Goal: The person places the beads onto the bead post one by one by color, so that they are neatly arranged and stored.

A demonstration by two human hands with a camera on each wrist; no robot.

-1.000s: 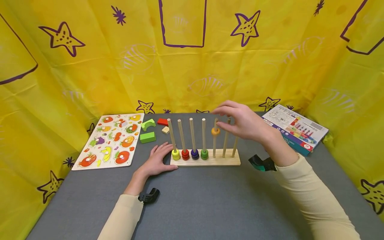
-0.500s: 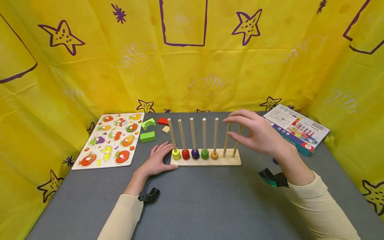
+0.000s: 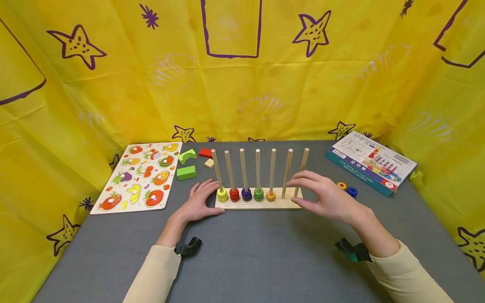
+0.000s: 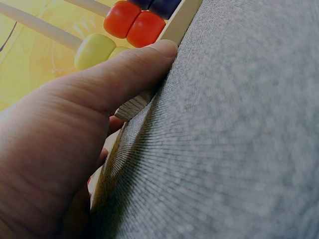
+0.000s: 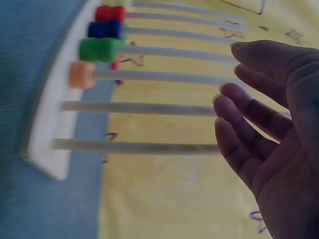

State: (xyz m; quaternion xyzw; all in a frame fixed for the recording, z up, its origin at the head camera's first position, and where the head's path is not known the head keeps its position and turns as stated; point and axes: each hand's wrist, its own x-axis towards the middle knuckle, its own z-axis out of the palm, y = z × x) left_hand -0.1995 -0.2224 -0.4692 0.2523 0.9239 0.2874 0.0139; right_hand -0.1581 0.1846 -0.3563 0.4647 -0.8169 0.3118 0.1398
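A wooden peg board with several upright pegs stands mid-table in the head view. My left hand grips its left end, thumb along the front edge and fingers behind. Two beads each sit low on the first pegs: yellow, red, dark blue and green. A single orange bead is at the foot of the fifth peg; the two rightmost pegs are bare. My right hand hovers by the right end, fingers apart and holding nothing.
Loose orange and blue beads lie right of the board, before a flat toy box. To the left are a fruit puzzle board and green blocks, with a red block nearby. A yellow curtain surrounds the table.
The orange bead has dropped down the fifth peg to the base. My right hand has let it go and moved right and down, uncovering the loose beads. My left hand has stayed put.
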